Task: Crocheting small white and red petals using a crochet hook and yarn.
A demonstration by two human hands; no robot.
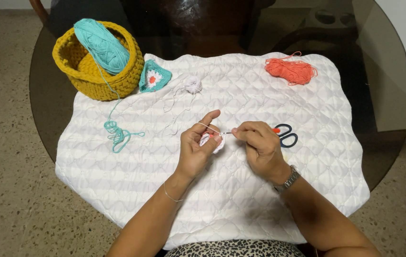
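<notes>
Round glass bench [383, 95], white quilted pad [241, 190] spread over it. All places taken from the pad. At pad centre: left hand [197, 150], grip closed on a small white crochet piece [212, 141], white thread looped over the raised forefinger. Right hand [259, 143] just beside, grip pinched shut on a thin crochet hook [226, 133], tip at the piece. Black-handled scissors [287, 135] lie just behind the right hand. Far-left corner: chunky mustard knitted basket [88, 71] holding a teal yarn skein [102, 45]; teal tangle [116, 134] trails onto the pad. Far-right: loose coral yarn [291, 70]. Small white yarn ball [193, 84] and teal flower square [154, 77] at far edge.

Hands [229, 143] w/ crochet piece [212, 141], hook [226, 133]
</notes>
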